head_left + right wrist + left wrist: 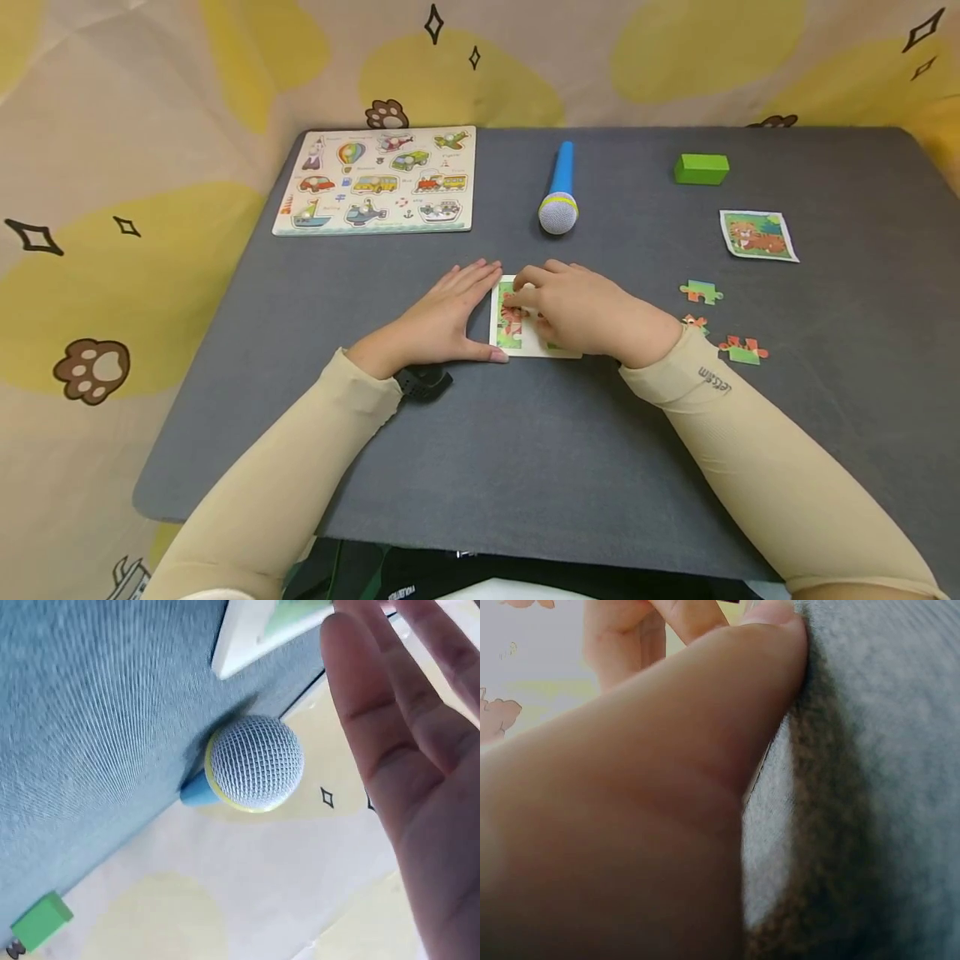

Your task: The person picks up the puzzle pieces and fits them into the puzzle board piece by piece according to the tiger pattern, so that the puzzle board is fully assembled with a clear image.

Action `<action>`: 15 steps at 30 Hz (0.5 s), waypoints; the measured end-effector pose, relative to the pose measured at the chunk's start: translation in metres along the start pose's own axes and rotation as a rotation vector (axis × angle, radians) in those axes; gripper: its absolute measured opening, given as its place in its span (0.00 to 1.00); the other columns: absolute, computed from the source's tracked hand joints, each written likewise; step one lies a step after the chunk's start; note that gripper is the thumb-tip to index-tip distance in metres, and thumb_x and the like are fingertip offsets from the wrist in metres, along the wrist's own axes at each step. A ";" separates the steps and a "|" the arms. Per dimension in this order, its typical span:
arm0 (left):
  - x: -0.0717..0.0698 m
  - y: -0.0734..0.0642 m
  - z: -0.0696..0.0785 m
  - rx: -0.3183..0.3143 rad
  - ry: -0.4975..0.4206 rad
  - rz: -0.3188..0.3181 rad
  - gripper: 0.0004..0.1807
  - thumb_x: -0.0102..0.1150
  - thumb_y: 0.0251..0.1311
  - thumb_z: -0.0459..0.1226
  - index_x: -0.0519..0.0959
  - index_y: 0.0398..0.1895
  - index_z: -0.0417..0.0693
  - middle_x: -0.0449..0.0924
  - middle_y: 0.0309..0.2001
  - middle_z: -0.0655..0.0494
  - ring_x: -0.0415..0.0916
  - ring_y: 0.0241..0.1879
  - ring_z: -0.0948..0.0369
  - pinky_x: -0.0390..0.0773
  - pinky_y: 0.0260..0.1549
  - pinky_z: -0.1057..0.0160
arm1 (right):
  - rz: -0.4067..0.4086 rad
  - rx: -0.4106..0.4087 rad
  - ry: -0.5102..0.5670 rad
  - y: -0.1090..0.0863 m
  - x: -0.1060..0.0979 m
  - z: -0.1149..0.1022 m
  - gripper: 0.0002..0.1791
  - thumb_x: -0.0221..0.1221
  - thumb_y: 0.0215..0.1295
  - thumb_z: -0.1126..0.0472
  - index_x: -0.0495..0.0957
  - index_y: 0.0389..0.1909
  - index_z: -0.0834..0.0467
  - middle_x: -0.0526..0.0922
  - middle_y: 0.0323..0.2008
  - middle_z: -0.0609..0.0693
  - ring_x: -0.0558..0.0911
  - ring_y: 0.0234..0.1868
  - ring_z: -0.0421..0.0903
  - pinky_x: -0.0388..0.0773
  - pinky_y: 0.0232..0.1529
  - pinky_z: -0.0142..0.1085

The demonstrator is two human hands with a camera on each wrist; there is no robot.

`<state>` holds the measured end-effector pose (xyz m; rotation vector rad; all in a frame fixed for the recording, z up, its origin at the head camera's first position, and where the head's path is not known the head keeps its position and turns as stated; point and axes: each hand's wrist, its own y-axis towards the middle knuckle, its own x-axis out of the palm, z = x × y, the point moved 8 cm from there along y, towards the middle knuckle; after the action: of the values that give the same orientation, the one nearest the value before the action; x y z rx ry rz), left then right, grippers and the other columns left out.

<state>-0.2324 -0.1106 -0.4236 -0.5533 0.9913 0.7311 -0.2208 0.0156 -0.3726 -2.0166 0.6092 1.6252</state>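
A small white puzzle tray lies mid-table, a column of green and orange picture pieces along its left side. My left hand rests flat at the tray's left edge, fingers extended, thumb at the lower left corner. Over the tray is my right hand, its fingertips touching the upper part of the fitted pieces. Those fingers look fairly straight in the right wrist view, and the hand hides much of the tray's right half. In the left wrist view the thumb lies low against the table.
Right of the tray lie loose puzzle pieces, one partly behind the right sleeve. Beyond are a bear picture card and a green block. A blue toy microphone and a vehicle puzzle board sit toward the back.
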 end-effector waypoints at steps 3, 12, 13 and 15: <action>0.000 -0.002 -0.001 -0.004 0.000 0.002 0.66 0.73 0.56 0.64 0.47 0.85 0.40 0.44 0.85 0.51 0.34 0.83 0.57 0.32 0.79 0.57 | -0.013 -0.004 0.021 0.002 0.000 0.001 0.25 0.61 0.70 0.67 0.81 0.67 0.54 0.79 0.63 0.54 0.76 0.59 0.58 0.75 0.62 0.54; 0.002 -0.002 -0.002 -0.004 0.011 0.003 0.66 0.73 0.56 0.64 0.47 0.85 0.41 0.43 0.85 0.51 0.34 0.83 0.57 0.32 0.79 0.56 | -0.027 0.134 0.096 -0.022 -0.028 0.033 0.21 0.67 0.68 0.65 0.83 0.62 0.56 0.83 0.58 0.53 0.82 0.55 0.55 0.77 0.59 0.55; 0.001 -0.001 -0.002 -0.003 0.013 0.004 0.66 0.73 0.56 0.64 0.47 0.85 0.41 0.43 0.85 0.51 0.34 0.83 0.57 0.32 0.79 0.56 | -0.018 0.163 0.098 -0.029 -0.033 0.042 0.20 0.68 0.68 0.65 0.85 0.60 0.56 0.84 0.55 0.52 0.83 0.51 0.54 0.79 0.55 0.54; 0.001 -0.001 -0.001 0.002 0.019 0.004 0.66 0.73 0.56 0.64 0.47 0.85 0.41 0.43 0.85 0.51 0.34 0.83 0.57 0.32 0.79 0.56 | -0.003 0.222 0.089 -0.043 -0.039 0.062 0.16 0.70 0.67 0.65 0.87 0.54 0.56 0.86 0.48 0.51 0.84 0.44 0.51 0.81 0.48 0.53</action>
<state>-0.2323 -0.1115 -0.4250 -0.5578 1.0111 0.7294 -0.2496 0.0896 -0.3423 -1.9319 0.7822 1.4043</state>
